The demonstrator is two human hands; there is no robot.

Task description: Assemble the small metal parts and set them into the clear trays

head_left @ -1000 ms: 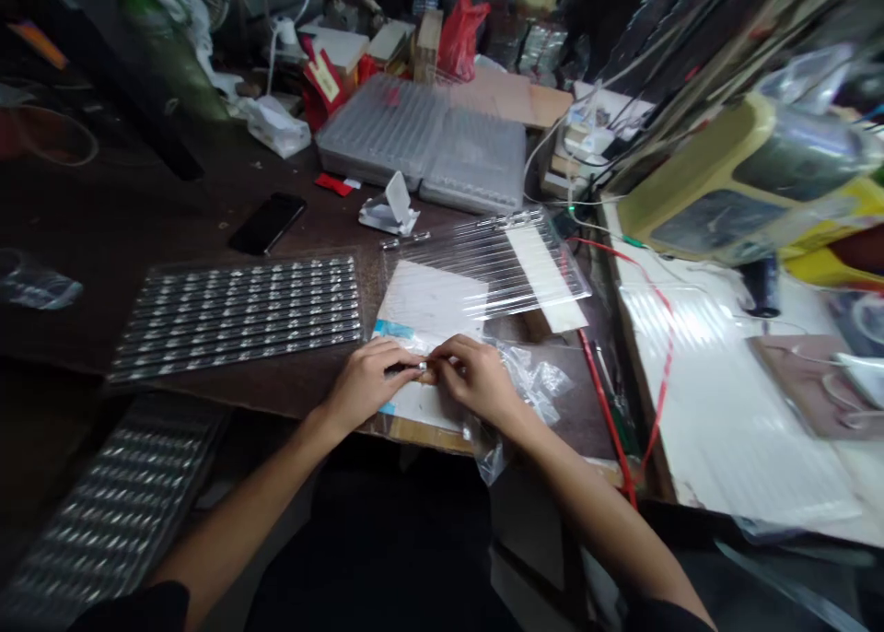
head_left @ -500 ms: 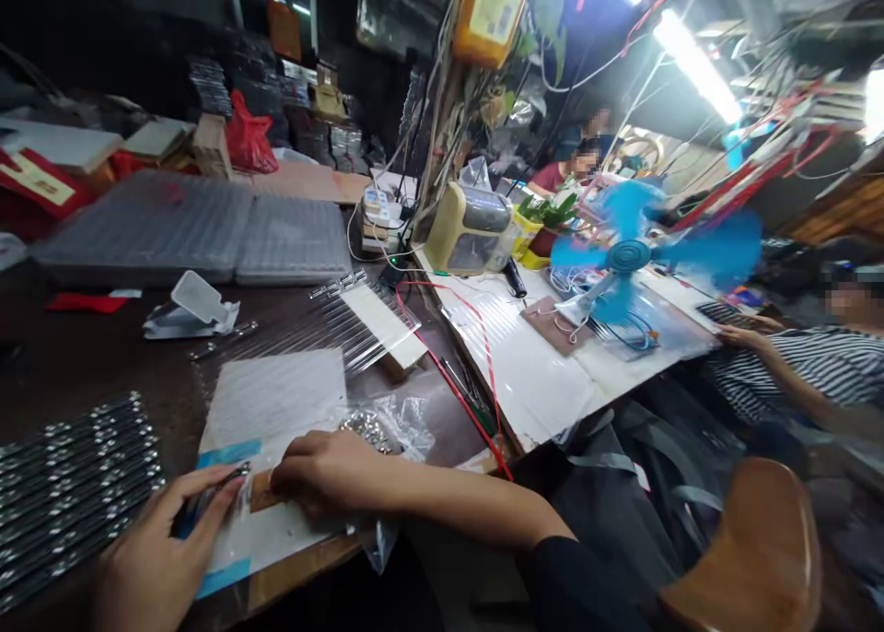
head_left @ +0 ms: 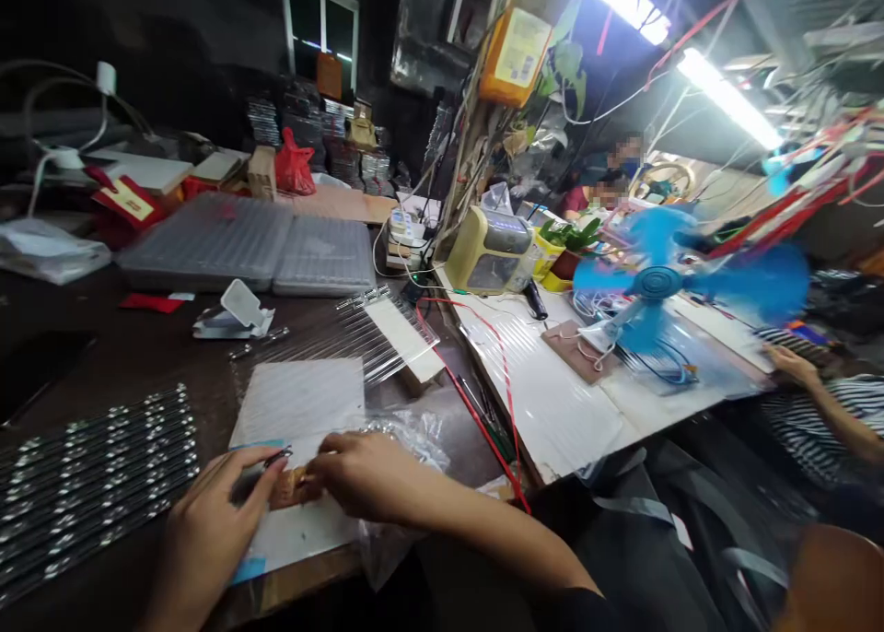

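Note:
My left hand (head_left: 217,521) pinches a small dark piece with a shiny metal end (head_left: 280,455) between thumb and forefinger, over the left side of a white board (head_left: 304,397). My right hand (head_left: 366,475) is closed, its fingertips bent down at the right end of a small brown block (head_left: 284,490) on that board. Whatever those fingers hold is hidden. A clear plastic bag (head_left: 421,443) lies just behind the right hand. Left of my hands, rows of black rods with shiny metal fittings (head_left: 103,475) lie side by side. Strips of blue tape (head_left: 250,569) mark the board's left edge.
Clear ribbed trays (head_left: 207,245) lie at the back left, with a white folding stand (head_left: 235,314) in front. A red cord (head_left: 476,429) runs along the table joint. A blue fan (head_left: 656,282) spins on the right table. A co-worker in a striped top (head_left: 829,420) sits beyond.
The whole view has swung left, so the scene sits farther right. My right fingertips have shifted slightly on the brown block. My left hand still pinches the dark piece.

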